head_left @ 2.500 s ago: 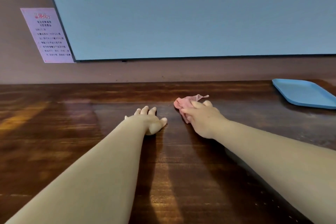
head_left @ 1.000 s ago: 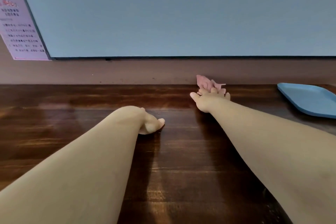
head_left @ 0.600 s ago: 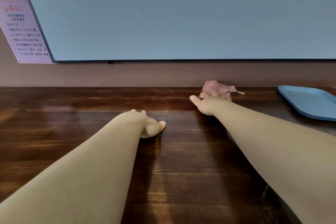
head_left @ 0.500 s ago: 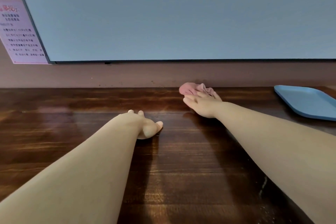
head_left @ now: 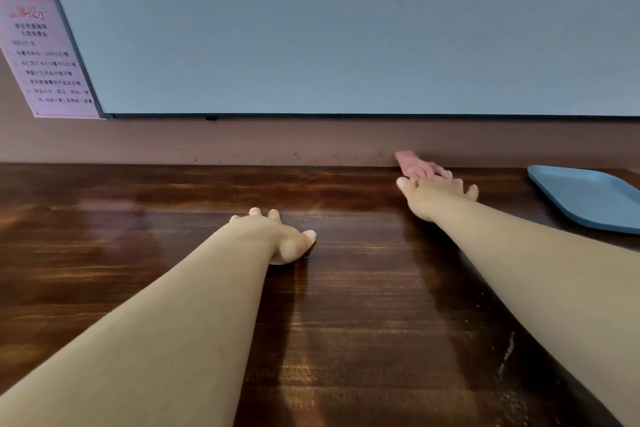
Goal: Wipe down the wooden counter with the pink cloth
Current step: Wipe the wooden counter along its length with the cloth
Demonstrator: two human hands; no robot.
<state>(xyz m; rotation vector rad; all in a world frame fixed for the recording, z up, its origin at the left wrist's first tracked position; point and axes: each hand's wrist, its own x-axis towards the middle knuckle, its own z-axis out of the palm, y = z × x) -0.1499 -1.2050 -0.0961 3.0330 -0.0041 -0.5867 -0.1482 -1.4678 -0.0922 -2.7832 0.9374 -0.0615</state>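
1. A pink notice (head_left: 48,55) was fixed to the wall at ten o'clock, beside the dark frame of a large blue-grey panel (head_left: 346,28). It carried a red heading and several lines of dark characters, all too blurred to read. No brand or other label showed anywhere.
2. The pink cloth (head_left: 417,166) lay at one o'clock, bunched at the far edge of the wooden counter (head_left: 346,322) and touching the low brown upstand (head_left: 242,142) behind it.
3. The right hand (head_left: 434,194) pressed on the cloth with fingers spread and extended, palm down, not curled round it.
4. The left hand (head_left: 277,236) rested flat on the counter at twelve o'clock, fingers relaxed, holding nothing, well apart from the cloth.
5. A blue tray (head_left: 588,198) sat at two o'clock, near the right hand but not touching it; its right part ran out of view.
6. Bare board stretched from nine o'clock round to eleven, and between the two forearms toward six o'clock, where pale flecks marked the wood.
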